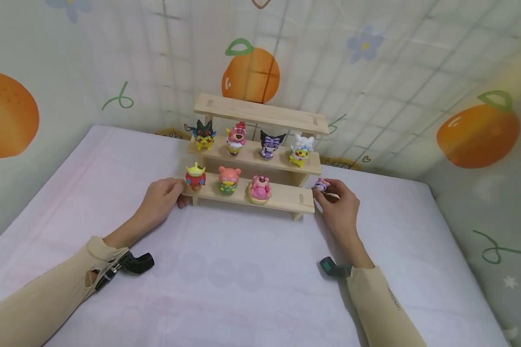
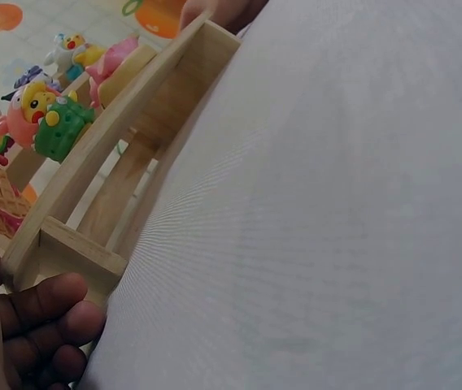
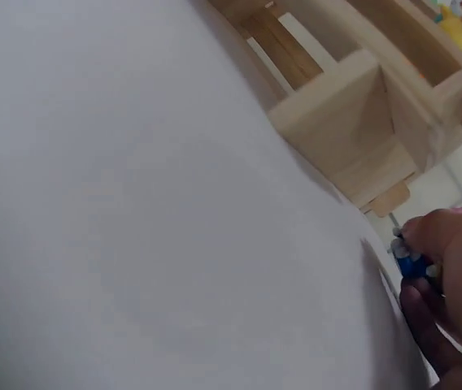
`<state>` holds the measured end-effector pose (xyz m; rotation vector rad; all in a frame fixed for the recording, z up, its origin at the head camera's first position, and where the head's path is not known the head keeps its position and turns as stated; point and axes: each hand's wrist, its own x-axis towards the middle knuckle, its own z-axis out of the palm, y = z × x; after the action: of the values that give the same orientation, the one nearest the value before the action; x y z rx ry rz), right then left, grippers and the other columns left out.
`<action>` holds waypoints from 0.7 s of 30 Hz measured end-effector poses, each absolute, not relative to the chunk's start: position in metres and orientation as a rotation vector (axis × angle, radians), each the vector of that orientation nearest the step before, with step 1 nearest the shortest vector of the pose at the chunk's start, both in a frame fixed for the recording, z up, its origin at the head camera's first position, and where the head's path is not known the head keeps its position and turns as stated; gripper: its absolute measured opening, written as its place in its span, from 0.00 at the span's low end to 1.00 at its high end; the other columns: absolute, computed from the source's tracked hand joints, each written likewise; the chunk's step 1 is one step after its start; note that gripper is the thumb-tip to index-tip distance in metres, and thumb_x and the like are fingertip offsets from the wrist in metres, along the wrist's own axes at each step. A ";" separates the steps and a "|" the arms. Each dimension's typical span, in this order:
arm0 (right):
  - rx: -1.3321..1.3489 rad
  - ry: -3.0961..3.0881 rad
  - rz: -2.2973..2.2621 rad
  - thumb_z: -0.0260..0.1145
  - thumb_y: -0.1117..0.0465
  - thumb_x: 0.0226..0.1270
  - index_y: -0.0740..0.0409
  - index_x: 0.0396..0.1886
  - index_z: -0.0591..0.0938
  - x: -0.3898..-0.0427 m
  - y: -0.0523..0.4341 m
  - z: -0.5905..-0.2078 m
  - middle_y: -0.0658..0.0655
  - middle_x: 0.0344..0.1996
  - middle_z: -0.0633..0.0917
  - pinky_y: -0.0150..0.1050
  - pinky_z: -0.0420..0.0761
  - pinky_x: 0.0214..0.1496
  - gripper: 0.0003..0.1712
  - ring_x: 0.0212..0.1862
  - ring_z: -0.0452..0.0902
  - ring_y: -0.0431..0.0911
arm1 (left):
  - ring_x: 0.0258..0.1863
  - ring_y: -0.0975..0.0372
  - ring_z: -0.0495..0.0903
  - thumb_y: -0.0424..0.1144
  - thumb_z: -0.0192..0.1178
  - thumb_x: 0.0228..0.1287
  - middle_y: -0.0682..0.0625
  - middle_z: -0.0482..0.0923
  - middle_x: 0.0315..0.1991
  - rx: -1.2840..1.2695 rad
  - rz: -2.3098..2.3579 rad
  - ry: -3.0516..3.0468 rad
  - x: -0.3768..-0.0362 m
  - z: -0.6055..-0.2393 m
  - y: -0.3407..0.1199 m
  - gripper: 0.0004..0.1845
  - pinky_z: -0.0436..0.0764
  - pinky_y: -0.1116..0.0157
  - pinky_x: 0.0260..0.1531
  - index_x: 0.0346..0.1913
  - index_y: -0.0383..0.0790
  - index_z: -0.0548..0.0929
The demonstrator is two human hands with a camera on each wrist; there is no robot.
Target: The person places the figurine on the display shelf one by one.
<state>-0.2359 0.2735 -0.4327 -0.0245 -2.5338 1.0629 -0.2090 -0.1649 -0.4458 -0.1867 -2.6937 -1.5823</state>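
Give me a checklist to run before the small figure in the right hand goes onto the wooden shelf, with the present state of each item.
1. Right hand pinches the small purple figure: ok.
2. Left hand steadies the wooden shelf at its left end: ok.
3. Free space on the bottom tier right of the pink bear: ok.
4. Top tier free: ok.
5. Middle tier has room: not ok, four figures fill it.
6. Held figure upright in the fingers: cannot tell.

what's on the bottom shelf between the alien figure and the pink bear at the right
One figure: a pink-headed bear in green, between the green alien and the pink bear, seen in the head view.
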 end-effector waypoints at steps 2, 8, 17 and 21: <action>-0.013 -2.534 1.058 0.75 0.61 0.69 0.61 0.57 0.85 -0.229 0.273 -0.432 0.61 0.45 0.90 0.20 0.79 0.47 0.19 0.49 0.88 0.51 | 0.32 0.53 0.77 0.36 0.45 0.78 0.44 0.83 0.26 -0.189 -1.575 -2.703 -0.209 -0.445 -0.165 0.19 0.73 0.59 0.39 0.34 0.34 0.85; -0.006 -2.534 1.046 0.76 0.62 0.68 0.59 0.57 0.85 -0.217 0.274 -0.433 0.59 0.46 0.90 0.20 0.79 0.47 0.19 0.48 0.88 0.48 | 0.32 0.53 0.77 0.37 0.45 0.79 0.45 0.83 0.26 -0.194 -1.561 -2.705 -0.209 -0.443 -0.167 0.19 0.73 0.59 0.40 0.36 0.34 0.86; -0.012 -2.500 1.057 0.76 0.62 0.68 0.62 0.57 0.85 -0.210 0.272 -0.429 0.60 0.47 0.90 0.24 0.82 0.47 0.20 0.49 0.88 0.50 | 0.34 0.53 0.78 0.38 0.45 0.80 0.44 0.83 0.26 -0.197 -1.572 -2.698 -0.208 -0.445 -0.167 0.20 0.74 0.58 0.44 0.37 0.33 0.86; -0.013 -2.469 1.057 0.77 0.60 0.67 0.59 0.57 0.86 -0.205 0.273 -0.417 0.57 0.47 0.90 0.27 0.84 0.48 0.20 0.46 0.88 0.46 | 0.33 0.53 0.77 0.37 0.45 0.79 0.45 0.83 0.26 -0.196 -1.570 -2.697 -0.208 -0.444 -0.165 0.19 0.73 0.59 0.41 0.36 0.33 0.86</action>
<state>-0.2053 0.2731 -0.4173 -0.0127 -2.4687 1.0569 -0.2079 -0.1648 -0.4444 -0.1959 -2.6967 -1.5702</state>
